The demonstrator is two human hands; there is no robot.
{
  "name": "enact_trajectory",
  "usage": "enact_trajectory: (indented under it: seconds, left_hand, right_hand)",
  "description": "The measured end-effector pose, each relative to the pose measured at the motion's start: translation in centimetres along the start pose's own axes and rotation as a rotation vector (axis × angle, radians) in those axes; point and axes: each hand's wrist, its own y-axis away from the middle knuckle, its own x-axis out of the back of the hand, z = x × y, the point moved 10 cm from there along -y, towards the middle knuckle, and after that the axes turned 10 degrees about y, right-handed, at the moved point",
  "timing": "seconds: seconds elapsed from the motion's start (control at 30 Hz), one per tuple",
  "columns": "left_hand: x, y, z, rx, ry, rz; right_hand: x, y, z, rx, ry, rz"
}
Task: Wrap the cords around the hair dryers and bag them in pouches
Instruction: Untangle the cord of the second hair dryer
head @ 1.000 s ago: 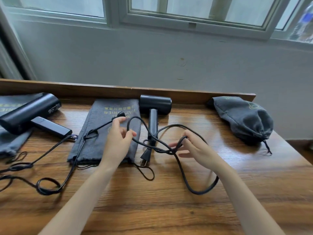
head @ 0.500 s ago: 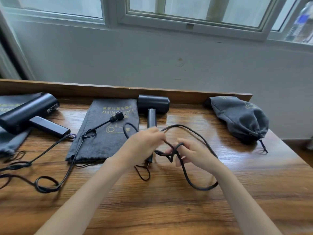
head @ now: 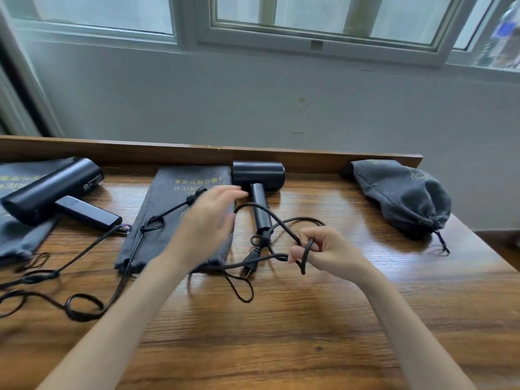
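One pouch (head: 399, 195) looks filled and cinched; the middle hair dryer (head: 259, 175) and left hair dryer (head: 50, 190) lie unwrapped; right hand (head: 329, 250) fingers grip the cord (head: 277, 220); left hand (head: 208, 220) fingers spread, empty.

Two black hair dryers lie on the one wooden worktop (head: 281, 339): the centre dryer (head: 258, 175), taken as landmark, and the other dryer (head: 50, 190) well to its left. Three grey pouches: the flat pouch (head: 174, 204) just left of the centre dryer, the far-left pouch (head: 17, 237) under the other dryer, and the bulging pouch (head: 399, 195) well to the right. Two black cords: the near cord (head: 281, 220) at the centre dryer's handle and the long cord (head: 84, 249) further left. One plug (head: 249, 270) shows plainly. Two hands: left hand (head: 208, 223), right hand (head: 329, 249).
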Motion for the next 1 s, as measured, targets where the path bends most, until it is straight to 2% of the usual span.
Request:
enact_trajectory:
  seconds: [0.03,0.1,0.13,0.17,0.23,0.3,0.33,0.4,0.47,0.5,0.57,0.6,0.67,0.77,0.83,0.93,1.0]
  left_hand:
    - [-1.1,0.1,3.0,-0.122,0.052,-0.050]
    - [-3.9,0.8,8.0,-0.359,-0.046,-0.143]
    - [-5.3,1.1,9.5,-0.440,-0.134,-0.181]
    - [-6.5,1.2,9.9,-0.446,-0.229,-0.241]
    - [-7.0,0.9,8.9,-0.400,-0.269,-0.316]
    - [-5.7,0.7,7.4,-0.286,-0.089,-0.358]
    - [-4.3,0.5,6.3,-0.210,0.013,-0.305]
    - [0.4,-0.3,2.5,-0.005,0.156,-0.071]
    - [4.8,-0.1,-1.7,0.185,0.061,0.146]
    - [6.3,0.1,-3.2,0.241,-0.049,0.194]
    - [6.7,0.1,-4.6,0.312,-0.270,0.187]
    - [5.8,0.0,-4.4,0.294,-0.330,0.155]
    - [2.8,0.0,-1.6,0.114,-0.377,0.089]
    - [-2.3,0.6,4.4,-0.202,-0.297,-0.011]
    - [-5.5,1.2,7.5,-0.335,-0.298,-0.110]
    - [-6.9,1.1,7.8,-0.341,-0.276,-0.159]
    - [-5.1,0.5,6.3,-0.176,-0.090,-0.101]
  right_hand:
    - [0.0,-0.1,-0.3,0.022,0.011,-0.002]
    - [0.0,-0.1,-0.8,0.051,0.027,0.006]
    - [0.1,-0.1,-0.8,0.045,0.024,0.007]
    - [0.1,0.0,-0.5,0.026,0.011,0.009]
    - [0.3,0.2,0.4,-0.011,-0.036,0.025]
    - [0.6,0.3,1.2,-0.025,-0.045,0.036]
    - [0.8,0.4,1.5,-0.031,-0.050,0.032]
    - [1.3,0.5,2.5,-0.055,-0.059,0.043]
    - [2.0,0.7,2.9,-0.054,-0.062,0.092]
    - [2.3,0.6,3.0,-0.049,-0.052,0.120]
    - [2.5,0.5,2.7,-0.036,-0.038,0.160]
    - [2.4,0.3,2.4,-0.025,-0.032,0.169]
    - [2.0,-0.1,1.5,0.001,-0.025,0.167]
    - [1.4,-0.4,0.1,0.049,-0.011,0.148]
    - [1.1,-0.4,-0.5,0.081,0.007,0.138]
    - [1.1,0.0,-0.7,0.095,0.051,0.111]
    - [1.7,0.1,-0.3,0.071,0.037,0.130]
